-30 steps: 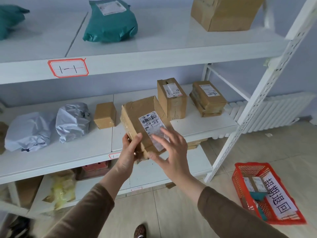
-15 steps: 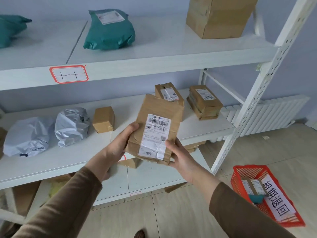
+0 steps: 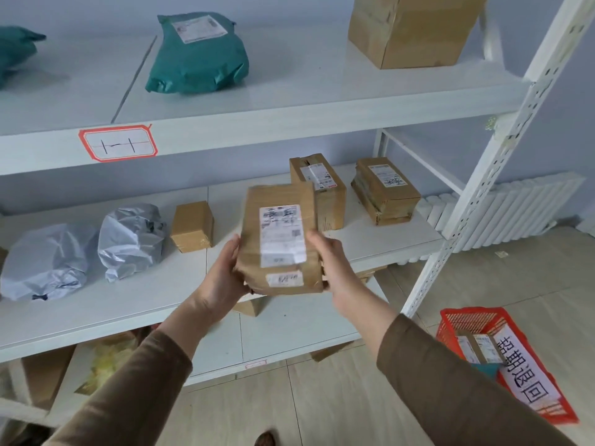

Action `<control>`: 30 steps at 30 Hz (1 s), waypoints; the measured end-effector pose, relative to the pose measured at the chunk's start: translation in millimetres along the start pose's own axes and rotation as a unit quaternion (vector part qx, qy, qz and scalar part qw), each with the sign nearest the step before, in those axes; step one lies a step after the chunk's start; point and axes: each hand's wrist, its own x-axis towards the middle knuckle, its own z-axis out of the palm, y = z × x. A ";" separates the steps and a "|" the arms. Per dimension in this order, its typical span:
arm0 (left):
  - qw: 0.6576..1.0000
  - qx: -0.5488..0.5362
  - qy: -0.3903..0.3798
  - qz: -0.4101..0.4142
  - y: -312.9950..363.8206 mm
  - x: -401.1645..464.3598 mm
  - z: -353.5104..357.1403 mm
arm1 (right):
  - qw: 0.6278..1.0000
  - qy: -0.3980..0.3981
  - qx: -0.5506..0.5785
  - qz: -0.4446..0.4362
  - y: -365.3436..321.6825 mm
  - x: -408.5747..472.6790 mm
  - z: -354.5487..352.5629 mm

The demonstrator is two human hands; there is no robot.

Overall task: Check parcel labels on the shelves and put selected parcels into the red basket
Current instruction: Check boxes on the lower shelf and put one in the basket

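Note:
I hold a brown paper-wrapped parcel (image 3: 279,220) upright in front of the middle shelf, its white label facing me. My left hand (image 3: 222,275) grips its lower left edge and my right hand (image 3: 331,262) grips its right edge. The red basket (image 3: 463,320) sits on the floor at the lower right, partly hidden by my right sleeve; it carries a white sign and holds a small cardboard parcel (image 3: 481,347).
The middle shelf (image 3: 128,304) holds two grey bags (image 3: 128,239), a small box (image 3: 193,225) and two labelled boxes (image 3: 384,189). On the top shelf lie a green bag (image 3: 199,56) and a large carton (image 3: 412,27). A white shelf upright (image 3: 483,175) stands right, a radiator (image 3: 502,210) behind.
The parcel has been lifted off the middle shelf and turned upright with its label toward me. My right hand has moved from the label to the parcel's right edge.

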 end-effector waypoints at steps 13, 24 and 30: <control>0.991 0.033 0.104 -0.080 -7.2 45.9 -42.5 | 0.994 -0.043 0.008 0.096 -0.7 83.9 47.7; 0.990 0.065 0.114 -0.055 23.2 144.5 -68.1 | 0.991 0.035 -0.036 0.125 -9.2 186.8 93.1; 0.991 0.065 0.106 -0.039 25.0 177.7 -79.8 | 0.995 0.046 -0.034 0.081 -1.2 218.3 102.9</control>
